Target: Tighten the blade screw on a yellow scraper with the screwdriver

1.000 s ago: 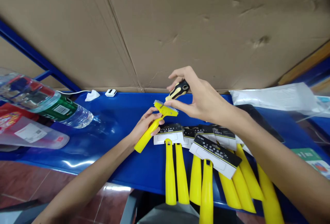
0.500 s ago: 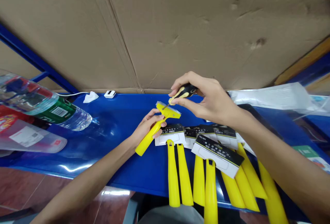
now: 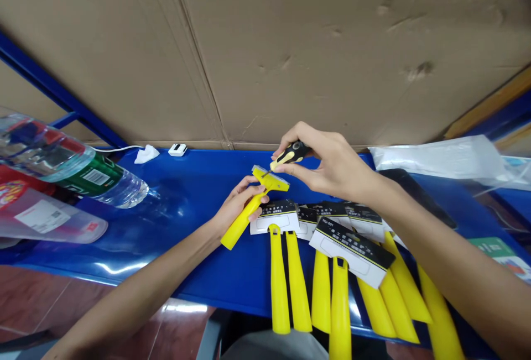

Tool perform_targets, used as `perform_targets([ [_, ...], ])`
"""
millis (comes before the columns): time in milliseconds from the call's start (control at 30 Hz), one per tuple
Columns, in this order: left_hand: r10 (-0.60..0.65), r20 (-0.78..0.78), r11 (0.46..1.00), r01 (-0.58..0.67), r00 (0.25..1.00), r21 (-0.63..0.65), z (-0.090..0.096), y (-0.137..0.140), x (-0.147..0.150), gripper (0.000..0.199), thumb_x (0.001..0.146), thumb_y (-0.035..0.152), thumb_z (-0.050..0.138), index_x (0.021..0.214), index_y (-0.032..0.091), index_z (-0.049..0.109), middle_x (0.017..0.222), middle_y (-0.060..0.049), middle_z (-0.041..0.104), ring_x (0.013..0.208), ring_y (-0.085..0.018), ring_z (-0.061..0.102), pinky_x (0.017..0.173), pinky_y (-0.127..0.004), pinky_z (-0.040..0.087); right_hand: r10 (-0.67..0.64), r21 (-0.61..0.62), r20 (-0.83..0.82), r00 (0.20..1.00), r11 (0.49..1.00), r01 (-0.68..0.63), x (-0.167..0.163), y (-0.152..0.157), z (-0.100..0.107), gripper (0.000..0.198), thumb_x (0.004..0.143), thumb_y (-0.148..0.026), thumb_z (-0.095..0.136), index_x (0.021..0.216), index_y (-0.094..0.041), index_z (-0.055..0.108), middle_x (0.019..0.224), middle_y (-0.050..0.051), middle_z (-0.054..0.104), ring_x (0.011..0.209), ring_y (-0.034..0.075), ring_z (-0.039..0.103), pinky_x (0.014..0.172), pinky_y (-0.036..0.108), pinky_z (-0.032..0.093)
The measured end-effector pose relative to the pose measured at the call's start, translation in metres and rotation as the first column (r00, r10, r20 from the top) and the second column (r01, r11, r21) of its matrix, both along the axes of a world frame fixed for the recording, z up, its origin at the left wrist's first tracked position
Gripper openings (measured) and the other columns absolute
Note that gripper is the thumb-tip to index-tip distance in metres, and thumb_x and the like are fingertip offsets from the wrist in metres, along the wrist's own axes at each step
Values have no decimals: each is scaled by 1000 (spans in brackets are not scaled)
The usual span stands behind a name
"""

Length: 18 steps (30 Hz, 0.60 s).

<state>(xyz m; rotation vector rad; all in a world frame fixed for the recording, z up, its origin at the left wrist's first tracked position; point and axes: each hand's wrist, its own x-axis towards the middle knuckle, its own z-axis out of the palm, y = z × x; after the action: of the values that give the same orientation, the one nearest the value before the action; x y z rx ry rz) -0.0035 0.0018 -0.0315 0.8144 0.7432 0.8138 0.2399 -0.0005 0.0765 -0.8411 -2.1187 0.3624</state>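
Observation:
My left hand (image 3: pixel 239 203) is closed round the neck of a yellow scraper (image 3: pixel 238 228), whose wide head tilts up toward the back. In my right hand (image 3: pixel 327 162) is a short black-and-cream screwdriver (image 3: pixel 293 152), pinched between thumb and fingers. Its shaft reaches down to the scraper head, near one end; whether the tip sits in a screw is too small to tell. In front of my hands lie several yellow scraper handles (image 3: pixel 280 282), with black-and-white cards (image 3: pixel 352 249) over their upper ends.
The blue table (image 3: pixel 186 183) stands against a brown cardboard wall (image 3: pixel 290 56). At left are a water bottle (image 3: pixel 95 175) and a clear plastic cup (image 3: pixel 58 219). A small white device (image 3: pixel 178 150) sits at the back. Toward the right lie a dark phone-like slab (image 3: pixel 418 191) and white plastic bags (image 3: pixel 435 156).
My right hand and the screwdriver have shifted slightly left and down, and the screwdriver handle has turned a little. The scraper stays in my left hand almost unmoved.

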Motion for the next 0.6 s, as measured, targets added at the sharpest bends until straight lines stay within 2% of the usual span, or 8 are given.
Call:
perform_targets([
  [200,-3,-34,1000,4,999,29,2,-3,1,47,90,37,90,114,26,51,78,4,68,39,-6,53,37,-14,37,-116,41,-41,992,992,117,-5,2,-4,31,97,-46,84,104,-24,62,91,0,75,77,20,71,72,35,56],
  [300,-20,-53,999,22,998,45,5,-4,1,49,88,40,92,112,26,51,77,5,68,37,-7,53,36,-15,36,-128,36,-63,990,991,131,-6,3,-5,37,94,-48,87,106,-25,61,92,-1,72,77,18,69,70,33,56],
  [467,-14,-26,999,15,1000,35,5,-2,1,48,88,38,92,114,25,54,79,4,68,38,-6,53,36,-15,38,-80,73,-49,996,994,84,-10,0,-5,34,97,-44,84,110,-25,59,99,1,69,81,17,65,75,34,56],
  [533,9,14,1000,-9,1000,23,4,0,0,47,88,36,92,115,24,55,81,3,68,41,-5,54,36,-14,38,-32,77,-9,999,997,33,-10,-3,-3,25,103,-36,75,116,-25,57,110,5,70,91,20,68,83,37,58],
  [600,52,44,998,-53,998,20,3,1,0,48,86,33,94,114,23,56,82,3,67,46,-6,57,36,-13,38,66,7,21,998,998,-67,-9,-7,-1,25,105,-25,66,126,-25,52,125,10,71,106,23,72,92,40,59],
])
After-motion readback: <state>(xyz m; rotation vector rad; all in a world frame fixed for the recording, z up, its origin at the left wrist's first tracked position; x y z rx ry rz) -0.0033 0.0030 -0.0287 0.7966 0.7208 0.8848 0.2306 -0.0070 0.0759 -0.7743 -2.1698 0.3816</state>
